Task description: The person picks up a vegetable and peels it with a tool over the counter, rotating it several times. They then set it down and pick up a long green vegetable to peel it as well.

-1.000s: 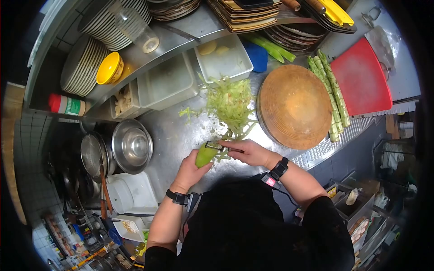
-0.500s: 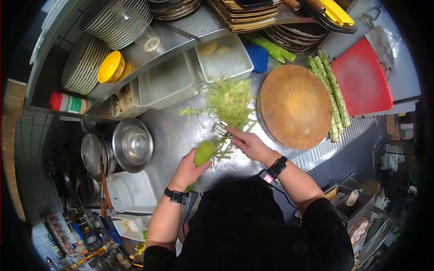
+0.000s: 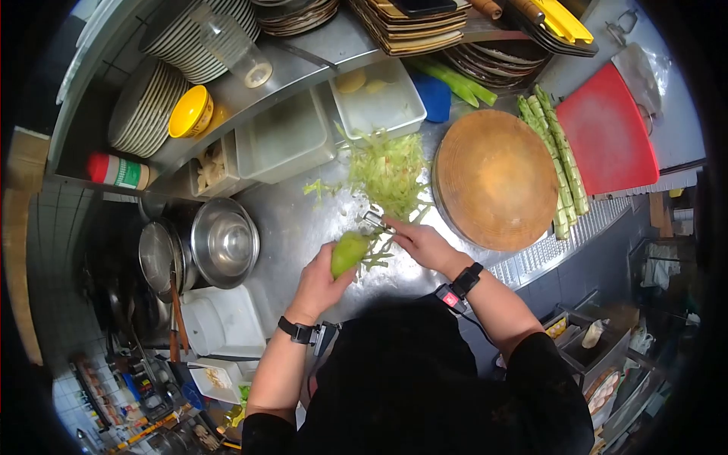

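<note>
- Plates [image 3: 140, 106] stand stacked at the upper left of the frame, a yellow bowl [image 3: 189, 111] beside them holding nothing visible.
- Left of centre, a steel bowl [image 3: 225, 243] looks bare inside.
- Left hand [image 3: 317, 284], just below centre, is closed around the lower end of a green stalk [image 3: 348, 252], its peeled tip pointing up.
- Right hand [image 3: 425, 244] pinches a peeler [image 3: 374, 220] just beyond that tip, peel strips trailing between them.
- Risk, as I judge it: the stalk looks wet and slick, so the blade could skid toward the left thumb.
- Peelings [image 3: 388, 173] lie heaped above centre and could spill into the clear tub [image 3: 284, 136] or the tray [image 3: 379, 97] with pale slices.
- Cutting board [image 3: 495, 178], right of centre, is bare, with unpeeled stalks [image 3: 557, 163] beside it.
</note>
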